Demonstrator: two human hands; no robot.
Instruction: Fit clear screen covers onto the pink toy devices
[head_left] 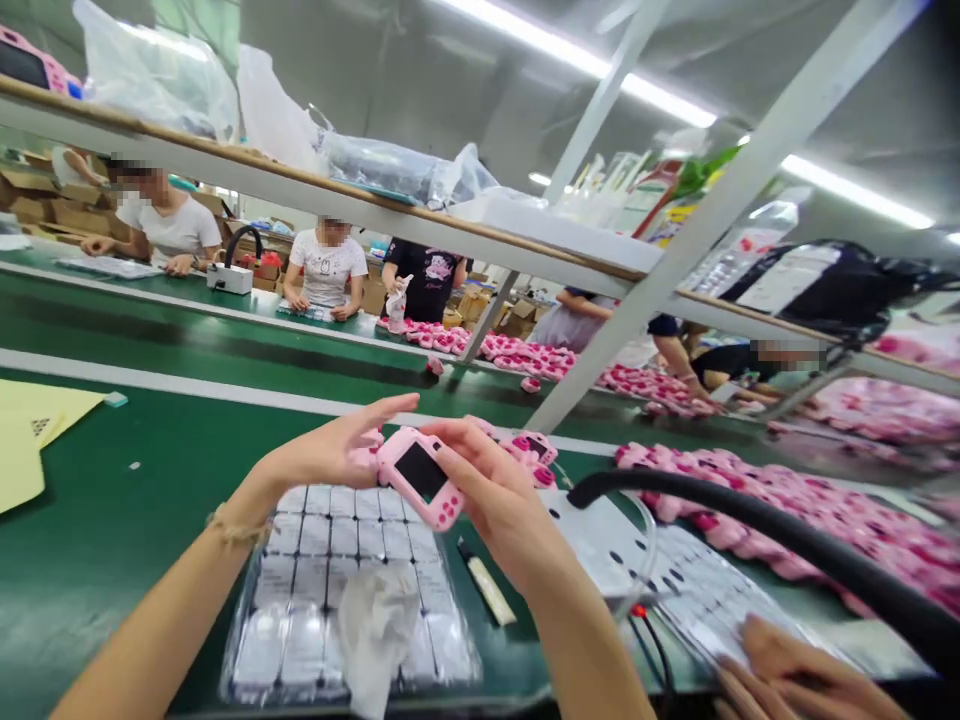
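Crumpled tissue (pixel 379 625) lies nearest me on the wrapped tray (pixel 241 655), and above it my right fingers (pixel 459 437) pinch the pink handheld device (pixel 427 484) by its edge, best kept off the screen (pixel 418 468), while I can't tell whether my outstretched left fingers (pixel 386 408) grip it.
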